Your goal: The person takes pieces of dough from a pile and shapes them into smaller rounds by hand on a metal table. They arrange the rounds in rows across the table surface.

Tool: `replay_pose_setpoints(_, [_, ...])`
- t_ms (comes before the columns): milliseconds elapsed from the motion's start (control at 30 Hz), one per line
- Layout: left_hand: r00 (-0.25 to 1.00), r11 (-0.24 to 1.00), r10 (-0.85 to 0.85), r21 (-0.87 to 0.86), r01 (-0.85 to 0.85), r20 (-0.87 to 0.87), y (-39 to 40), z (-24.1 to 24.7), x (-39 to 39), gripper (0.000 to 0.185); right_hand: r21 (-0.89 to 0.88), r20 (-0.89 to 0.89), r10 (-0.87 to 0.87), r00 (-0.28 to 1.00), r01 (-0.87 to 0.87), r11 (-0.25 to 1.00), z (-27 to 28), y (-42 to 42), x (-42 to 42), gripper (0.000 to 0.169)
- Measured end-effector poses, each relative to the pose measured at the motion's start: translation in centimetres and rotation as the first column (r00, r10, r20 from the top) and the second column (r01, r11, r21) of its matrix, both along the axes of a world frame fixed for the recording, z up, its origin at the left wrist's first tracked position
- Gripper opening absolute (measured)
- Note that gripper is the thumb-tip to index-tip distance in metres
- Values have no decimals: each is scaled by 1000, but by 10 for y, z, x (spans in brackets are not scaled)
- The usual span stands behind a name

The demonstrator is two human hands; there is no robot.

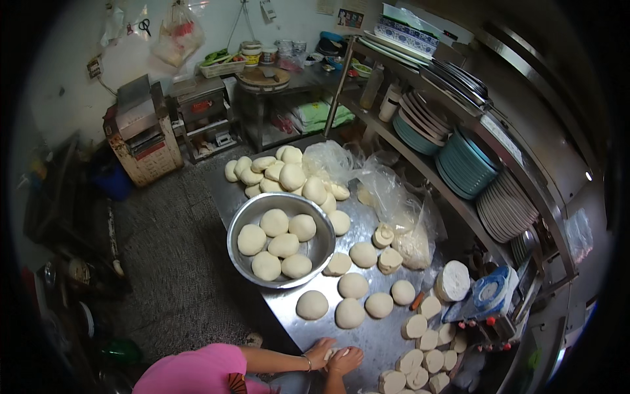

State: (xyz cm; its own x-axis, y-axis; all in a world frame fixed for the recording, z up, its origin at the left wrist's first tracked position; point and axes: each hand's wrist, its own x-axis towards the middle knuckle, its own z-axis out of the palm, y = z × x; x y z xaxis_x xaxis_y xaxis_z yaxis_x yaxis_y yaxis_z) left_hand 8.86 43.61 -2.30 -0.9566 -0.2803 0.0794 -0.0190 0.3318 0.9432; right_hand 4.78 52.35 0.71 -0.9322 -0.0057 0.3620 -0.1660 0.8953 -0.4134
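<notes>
At the bottom of the view, my left hand (320, 352), with a bangle at the wrist, and my right hand (345, 360) are closed around one piece of dough (334, 353) at the edge of the metal table. The fingers hide most of it. Smooth round dough balls (312, 305) lie just beyond my hands. Cut dough pieces (409, 361) stand in a group to the right. A steel basin (233, 256) holds several dough balls, and more dough balls (292, 177) are heaped behind it.
Clear plastic bags (389, 192) lie on the table's far right side. A white tub (453, 280) and a blue-and-white scale (488, 290) stand at the right. A metal shelf (366, 115) with stacked plates (466, 162) runs along the right.
</notes>
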Motion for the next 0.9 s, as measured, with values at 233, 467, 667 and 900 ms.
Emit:
replay_pose_setpoints(233, [846,964,-122,-140,225,519,-8,-22,-65,40,120,170,-30,985,10,993,-23,0,-66,25])
replay_pose_setpoints(467, [964,938,-185,-258,231,193,14,90,-64,26,-213,385,-24,922,114,970,-1,27,-60,38])
replay_pose_setpoints(667, [998,997,-48,-55,50,40,38,52,-16,47,-25,35,185,982,-184,983,-26,57,-47,25])
replay_pose_setpoints(900, [901,617,-149,750,-236,407,28,24,-17,59,198,41,65,997,-71,978,-5,32,-90,17])
